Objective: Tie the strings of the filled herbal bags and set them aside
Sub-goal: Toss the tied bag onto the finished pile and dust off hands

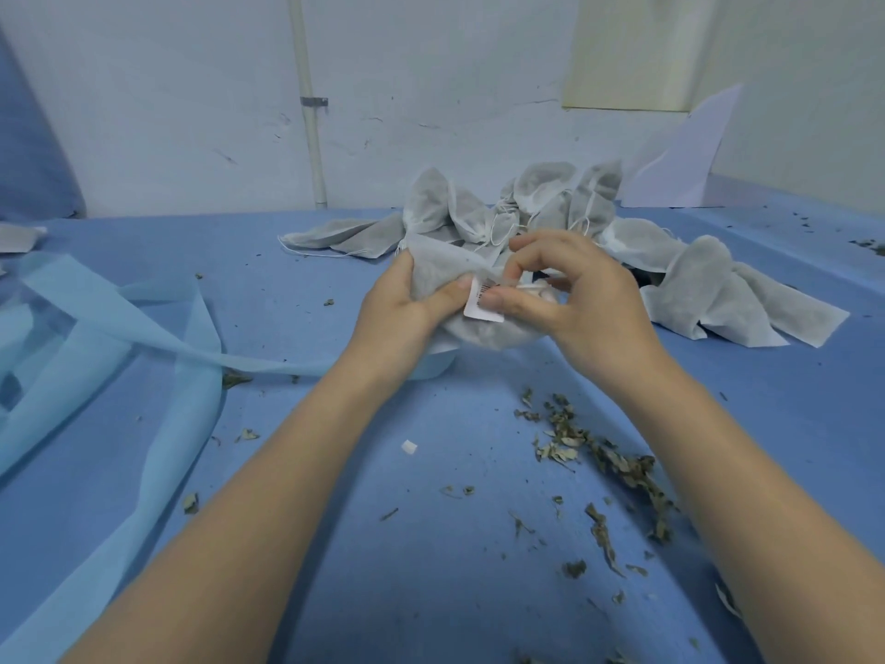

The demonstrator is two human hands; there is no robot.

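- Nearest, both bare forearms reach up from the bottom edge over the blue desk (431, 567); their elbows are cut off by the frame.
- Dried leaves (608, 452) lie scattered on the desk at about 4 o'clock from the middle, just beside the right forearm; a small white scrap (409, 447) sits between the arms.
- At 9 o'clock a pale blue sheer strip (119, 328) loops across the desk; its far end runs off the left edge.
- At the middle, the left hand (407, 304) curls round the left side of a grey bag (440, 270), thumb pressed on its front beside a white label (483, 306).
- The right hand (570, 299) has its fingers bent, thumb and forefinger pinching together at the bag's neck just above the label; a thin white string (529, 283) shows there, but how it is looped I cannot tell.
- The bag's lower part is hidden behind both hands, and the label's print is too blurred to read.
- Beyond, at 12 to 2 o'clock, a pile (550, 203) of grey bags with white strings lies on the desk, touching one another.
- Farthest, a white wall with an upright pipe (311, 136), and a white sheet (680, 155) leaning at 1 o'clock.
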